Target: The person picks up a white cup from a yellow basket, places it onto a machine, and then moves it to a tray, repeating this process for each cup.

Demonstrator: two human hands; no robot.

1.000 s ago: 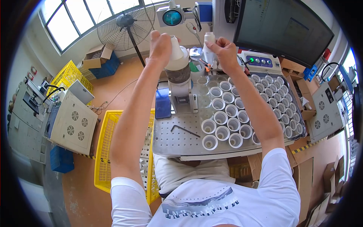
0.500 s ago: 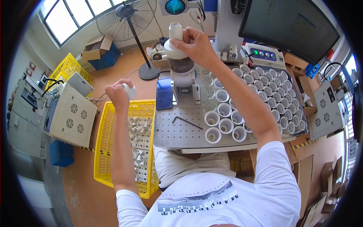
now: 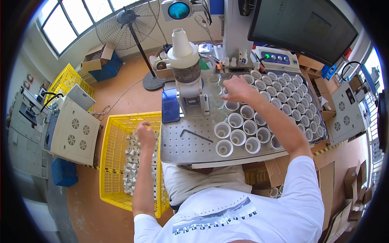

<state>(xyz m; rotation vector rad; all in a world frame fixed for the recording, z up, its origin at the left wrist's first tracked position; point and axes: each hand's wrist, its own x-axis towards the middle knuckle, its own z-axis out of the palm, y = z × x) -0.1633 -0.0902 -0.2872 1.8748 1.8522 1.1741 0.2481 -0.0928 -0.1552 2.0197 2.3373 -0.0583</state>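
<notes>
My left hand [image 3: 146, 135] is over the yellow basket [image 3: 106, 162], its fingers curled; anything inside them is hidden. Small white cone-shaped parts [image 3: 130, 170] lie in the basket below it. At the back left of the rows of white cups [image 3: 236, 120], my right hand [image 3: 239, 89] hangs with thumb and fingers apart and no held thing visible. A white tapered part [image 3: 181, 43] stands upright, narrow end up, on the round top of the machine fixture [image 3: 190, 97], untouched by either hand.
A hex key [image 3: 196, 135] lies on the perforated metal plate [image 3: 178, 150], near a blue-screened phone [image 3: 170, 106]. Above the fixture hangs a lens head [image 3: 178, 10]. A monitor [image 3: 300, 28] and control box [image 3: 275, 57] stand behind the cups. A floor fan [image 3: 127, 24] is at back left.
My right hand has left the white part on the fixture and moved right, down to the cups. My left hand has lowered over the basket; the white piece it held is out of sight.
</notes>
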